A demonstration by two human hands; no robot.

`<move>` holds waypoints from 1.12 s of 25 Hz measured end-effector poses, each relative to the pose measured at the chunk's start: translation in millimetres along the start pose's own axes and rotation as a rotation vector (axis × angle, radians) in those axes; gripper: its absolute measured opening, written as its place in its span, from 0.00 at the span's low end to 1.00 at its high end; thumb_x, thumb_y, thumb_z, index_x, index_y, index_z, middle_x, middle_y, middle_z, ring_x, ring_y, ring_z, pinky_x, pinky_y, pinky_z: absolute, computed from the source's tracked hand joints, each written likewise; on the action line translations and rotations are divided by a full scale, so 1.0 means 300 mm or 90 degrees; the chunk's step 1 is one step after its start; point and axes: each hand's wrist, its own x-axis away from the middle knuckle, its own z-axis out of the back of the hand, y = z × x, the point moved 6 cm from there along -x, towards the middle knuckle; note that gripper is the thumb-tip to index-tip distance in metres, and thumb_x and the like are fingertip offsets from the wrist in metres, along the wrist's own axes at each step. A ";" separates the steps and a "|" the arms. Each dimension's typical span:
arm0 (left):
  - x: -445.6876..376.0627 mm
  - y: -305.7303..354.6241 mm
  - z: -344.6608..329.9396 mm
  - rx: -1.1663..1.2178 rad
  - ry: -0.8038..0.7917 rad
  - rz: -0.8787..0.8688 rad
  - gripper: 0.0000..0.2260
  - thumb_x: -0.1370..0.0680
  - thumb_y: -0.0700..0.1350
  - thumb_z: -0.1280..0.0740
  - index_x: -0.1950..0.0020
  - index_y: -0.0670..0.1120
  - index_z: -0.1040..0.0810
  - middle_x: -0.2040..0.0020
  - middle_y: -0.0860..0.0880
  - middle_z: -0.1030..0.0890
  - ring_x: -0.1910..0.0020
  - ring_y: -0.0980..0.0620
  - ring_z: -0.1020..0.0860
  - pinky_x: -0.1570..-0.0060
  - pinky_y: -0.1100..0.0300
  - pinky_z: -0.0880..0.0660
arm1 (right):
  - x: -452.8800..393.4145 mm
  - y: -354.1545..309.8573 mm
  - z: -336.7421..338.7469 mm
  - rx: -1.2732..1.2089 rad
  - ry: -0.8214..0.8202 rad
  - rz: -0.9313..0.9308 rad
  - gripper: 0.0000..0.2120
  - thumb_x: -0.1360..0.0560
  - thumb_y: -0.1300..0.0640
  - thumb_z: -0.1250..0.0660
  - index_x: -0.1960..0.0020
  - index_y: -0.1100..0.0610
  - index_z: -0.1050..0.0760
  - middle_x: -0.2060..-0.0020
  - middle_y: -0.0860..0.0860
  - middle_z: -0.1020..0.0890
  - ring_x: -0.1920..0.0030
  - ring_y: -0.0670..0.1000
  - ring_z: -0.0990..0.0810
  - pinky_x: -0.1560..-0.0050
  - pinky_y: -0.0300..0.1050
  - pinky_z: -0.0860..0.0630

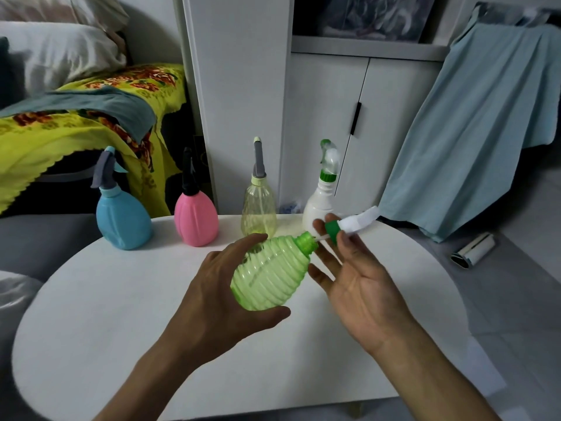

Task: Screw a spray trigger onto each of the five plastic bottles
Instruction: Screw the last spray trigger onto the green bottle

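My left hand [212, 296] grips a ribbed green bottle [270, 273], tilted with its threaded neck pointing up and right above the white table [121, 314]. My right hand [361, 284] pinches a white spray trigger with a green collar [349, 227] between thumb and fingertips, just right of the neck. Its thin dip tube reaches into the bottle's mouth, and the collar sits a short gap away from the neck. Along the table's far edge stand a blue bottle [123, 217], a pink bottle [195, 218], a clear yellow bottle [259, 215] and a white bottle [318, 202], each topped with a trigger.
A white cabinet [328, 117] rises behind the table, and a light blue cloth [473, 132] hangs at the right. A bed with a yellow floral blanket [76, 123] is at the left. A lint roller [473, 250] lies on the floor to the right.
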 end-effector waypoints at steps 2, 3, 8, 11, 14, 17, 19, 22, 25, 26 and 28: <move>0.002 0.009 0.004 -0.007 -0.001 -0.009 0.44 0.41 0.64 0.22 0.28 0.58 0.32 0.39 0.63 0.26 0.41 0.55 0.26 0.44 0.59 0.26 | 0.006 0.019 -0.018 0.071 -0.024 0.001 0.16 0.30 0.51 0.31 0.44 0.51 0.17 0.42 0.52 0.16 0.37 0.54 0.20 0.41 0.54 0.26; 0.005 0.013 0.007 -0.013 0.001 -0.015 0.44 0.41 0.63 0.21 0.28 0.57 0.32 0.40 0.65 0.27 0.41 0.55 0.26 0.44 0.62 0.28 | 0.008 0.024 -0.023 0.107 -0.032 0.006 0.16 0.31 0.51 0.30 0.45 0.50 0.16 0.43 0.52 0.15 0.39 0.54 0.20 0.43 0.54 0.25; 0.016 0.010 0.034 -0.027 0.022 -0.033 0.42 0.41 0.58 0.18 0.29 0.55 0.30 0.42 0.71 0.32 0.43 0.57 0.27 0.47 0.70 0.34 | 0.011 0.017 -0.025 0.222 -0.056 0.029 0.15 0.29 0.49 0.29 0.44 0.48 0.17 0.43 0.49 0.15 0.41 0.50 0.19 0.44 0.52 0.25; 0.016 0.010 0.045 -0.032 0.020 -0.055 0.42 0.40 0.57 0.18 0.29 0.56 0.30 0.40 0.67 0.29 0.41 0.55 0.27 0.44 0.67 0.33 | 0.011 0.022 -0.024 0.239 -0.071 0.023 0.18 0.29 0.48 0.30 0.40 0.50 0.18 0.41 0.51 0.16 0.38 0.52 0.20 0.44 0.51 0.25; 0.012 0.012 0.056 -0.014 0.018 -0.061 0.41 0.40 0.59 0.20 0.29 0.54 0.29 0.39 0.58 0.24 0.40 0.54 0.26 0.42 0.60 0.29 | 0.018 0.022 -0.026 0.263 -0.082 0.005 0.21 0.29 0.46 0.30 0.39 0.51 0.19 0.40 0.51 0.16 0.38 0.51 0.21 0.46 0.50 0.23; 0.004 0.021 0.073 -0.031 0.025 -0.084 0.40 0.40 0.59 0.21 0.30 0.52 0.28 0.39 0.56 0.22 0.40 0.53 0.25 0.41 0.55 0.27 | 0.029 -0.001 -0.015 0.380 -0.050 -0.035 0.24 0.34 0.36 0.29 0.44 0.48 0.16 0.46 0.48 0.14 0.42 0.49 0.18 0.47 0.50 0.22; -0.003 0.029 0.085 -0.040 0.034 -0.100 0.39 0.39 0.59 0.22 0.30 0.51 0.27 0.38 0.57 0.22 0.40 0.52 0.25 0.41 0.54 0.26 | 0.037 -0.004 0.013 0.442 -0.009 -0.085 0.33 0.43 0.28 0.27 0.46 0.47 0.17 0.50 0.47 0.13 0.46 0.48 0.16 0.47 0.51 0.22; -0.011 0.032 0.091 -0.064 0.032 -0.120 0.39 0.39 0.58 0.21 0.30 0.49 0.27 0.38 0.57 0.24 0.39 0.49 0.25 0.42 0.48 0.24 | 0.034 -0.014 0.059 0.486 0.095 -0.098 0.57 0.53 0.26 0.25 0.27 0.44 0.34 0.34 0.47 0.23 0.38 0.49 0.22 0.41 0.52 0.25; -0.016 0.030 0.091 -0.069 0.011 -0.125 0.40 0.39 0.57 0.19 0.30 0.49 0.28 0.38 0.57 0.24 0.39 0.48 0.25 0.42 0.46 0.24 | 0.034 -0.102 0.025 0.706 0.118 0.161 0.57 0.44 0.29 0.26 0.23 0.44 0.47 0.23 0.45 0.40 0.25 0.49 0.40 0.31 0.49 0.37; -0.018 0.034 0.093 -0.066 0.006 -0.132 0.40 0.38 0.58 0.20 0.30 0.49 0.28 0.38 0.58 0.24 0.39 0.49 0.25 0.41 0.48 0.24 | 0.045 -0.140 -0.011 0.803 0.076 0.326 0.48 0.37 0.33 0.27 0.24 0.48 0.41 0.24 0.47 0.36 0.24 0.49 0.41 0.30 0.49 0.39; -0.019 0.043 0.100 -0.065 -0.004 -0.152 0.39 0.38 0.61 0.23 0.30 0.51 0.28 0.38 0.62 0.26 0.39 0.52 0.26 0.41 0.55 0.26 | 0.078 -0.163 -0.069 0.899 -0.044 0.557 0.27 0.28 0.42 0.29 0.35 0.55 0.26 0.36 0.49 0.23 0.29 0.45 0.34 0.29 0.53 0.36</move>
